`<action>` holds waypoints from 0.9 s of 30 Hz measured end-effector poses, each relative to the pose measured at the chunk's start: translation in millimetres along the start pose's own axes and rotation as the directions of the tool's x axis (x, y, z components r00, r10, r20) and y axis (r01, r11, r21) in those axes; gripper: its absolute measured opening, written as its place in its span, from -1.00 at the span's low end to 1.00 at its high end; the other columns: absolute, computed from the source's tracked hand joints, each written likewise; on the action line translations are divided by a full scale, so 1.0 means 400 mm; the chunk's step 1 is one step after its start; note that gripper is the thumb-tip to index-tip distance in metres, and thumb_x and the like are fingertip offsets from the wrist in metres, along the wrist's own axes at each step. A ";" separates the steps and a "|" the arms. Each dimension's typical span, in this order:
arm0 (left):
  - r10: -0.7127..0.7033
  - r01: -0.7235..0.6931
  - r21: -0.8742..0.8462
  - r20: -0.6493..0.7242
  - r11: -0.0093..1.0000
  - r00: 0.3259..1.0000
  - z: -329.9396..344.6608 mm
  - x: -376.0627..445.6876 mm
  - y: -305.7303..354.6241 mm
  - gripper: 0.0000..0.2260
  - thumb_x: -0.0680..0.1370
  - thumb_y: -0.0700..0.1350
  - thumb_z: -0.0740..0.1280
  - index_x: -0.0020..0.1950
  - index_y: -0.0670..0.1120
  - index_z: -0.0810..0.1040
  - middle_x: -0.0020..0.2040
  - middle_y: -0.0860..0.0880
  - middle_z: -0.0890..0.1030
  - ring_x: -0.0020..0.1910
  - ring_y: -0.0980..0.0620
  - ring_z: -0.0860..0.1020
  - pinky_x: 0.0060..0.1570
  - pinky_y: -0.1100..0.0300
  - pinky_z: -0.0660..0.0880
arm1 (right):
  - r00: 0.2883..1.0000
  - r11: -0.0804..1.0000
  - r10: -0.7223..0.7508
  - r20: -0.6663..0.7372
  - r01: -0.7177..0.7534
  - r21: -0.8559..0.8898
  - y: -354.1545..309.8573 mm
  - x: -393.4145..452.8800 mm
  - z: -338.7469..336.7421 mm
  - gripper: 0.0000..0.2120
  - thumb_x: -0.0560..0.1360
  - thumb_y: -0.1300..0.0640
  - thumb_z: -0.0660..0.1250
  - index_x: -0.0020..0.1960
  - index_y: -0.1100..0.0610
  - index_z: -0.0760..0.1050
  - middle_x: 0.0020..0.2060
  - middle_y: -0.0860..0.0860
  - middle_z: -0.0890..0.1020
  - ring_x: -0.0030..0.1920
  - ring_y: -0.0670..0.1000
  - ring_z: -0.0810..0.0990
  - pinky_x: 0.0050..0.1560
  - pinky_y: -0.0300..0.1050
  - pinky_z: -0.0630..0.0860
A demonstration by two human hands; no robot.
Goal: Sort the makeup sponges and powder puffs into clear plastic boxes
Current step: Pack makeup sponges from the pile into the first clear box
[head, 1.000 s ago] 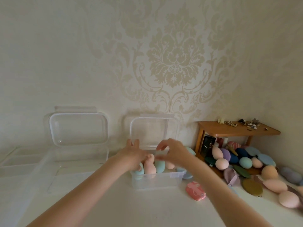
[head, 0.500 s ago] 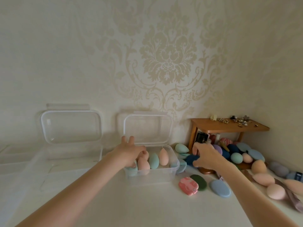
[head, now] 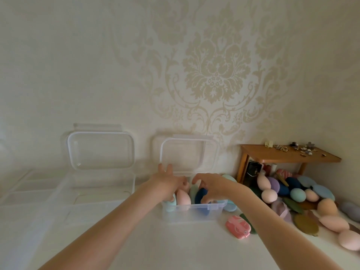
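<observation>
Small box (head: pixel 194 212): holds upright sponges (pink, teal, green), its lid (head: pixel 190 152) standing open behind.
Dark blue puff (head: pixel 201 194): in the small box, on edge, long axis vertical; my right hand (head: pixel 213 187) pinches it.
Left hand (head: pixel 170 182): fingers spread, resting on the sponges.
Large box (head: pixel 93 191): left of the small box; contents hard to make out.
Loose pile (head: pixel 303 195): right of the small box, cut off by the frame edge.

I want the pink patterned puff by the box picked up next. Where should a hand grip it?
Judging by its pose, pinch the pink patterned puff across its narrow width from above: it lies flat on the white surface, with a green puff tucked against its far right edge.
</observation>
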State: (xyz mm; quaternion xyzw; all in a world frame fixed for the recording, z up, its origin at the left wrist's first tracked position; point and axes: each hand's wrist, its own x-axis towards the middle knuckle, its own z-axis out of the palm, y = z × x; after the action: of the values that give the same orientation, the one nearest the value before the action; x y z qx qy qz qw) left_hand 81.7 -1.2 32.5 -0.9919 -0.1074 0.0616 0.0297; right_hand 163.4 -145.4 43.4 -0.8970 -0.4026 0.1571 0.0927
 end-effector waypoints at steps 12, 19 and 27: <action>0.034 -0.035 -0.043 -0.014 0.998 0.999 0.004 0.002 -0.013 -0.51 0.52 -0.15 0.29 0.38 0.17 0.26 0.26 -0.13 0.23 0.31 -0.23 0.18 0.14 0.05 0.41 | 0.996 0.999 -0.024 -0.090 0.021 -0.032 -0.001 0.015 0.031 -0.80 0.42 0.17 0.35 -0.02 0.01 0.37 -0.11 -0.08 0.39 -0.10 -0.02 0.38 -0.21 -0.27 0.37; 0.034 -0.035 -0.053 -0.012 0.998 0.999 0.002 0.000 -0.010 -0.50 0.52 -0.15 0.29 0.39 0.18 0.25 0.27 -0.12 0.22 0.31 -0.21 0.16 0.13 0.07 0.40 | 0.994 1.000 0.005 -0.109 -0.007 -0.025 -0.008 0.016 0.034 -0.76 0.39 0.10 0.41 0.03 0.08 0.47 0.02 0.00 0.43 -0.09 -0.02 0.43 -0.05 -0.16 0.48; 0.045 -0.047 -0.085 -0.032 0.995 0.998 -0.001 -0.008 -0.016 -0.51 0.51 -0.15 0.29 0.38 0.17 0.27 0.25 -0.10 0.23 0.31 -0.18 0.18 0.14 0.05 0.41 | 0.989 0.998 -0.038 -0.146 0.045 0.044 -0.022 0.019 0.039 -0.80 0.38 0.16 0.43 -0.28 -0.03 0.43 -0.28 -0.15 0.40 -0.11 -0.05 0.42 -0.26 -0.38 0.33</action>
State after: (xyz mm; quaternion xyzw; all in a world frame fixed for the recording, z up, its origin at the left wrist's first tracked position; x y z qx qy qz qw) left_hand 77.3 4.2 33.8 -0.9952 -0.0865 0.0428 -0.0129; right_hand 156.4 -133.3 29.9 -0.8950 -0.4095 0.0989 0.1463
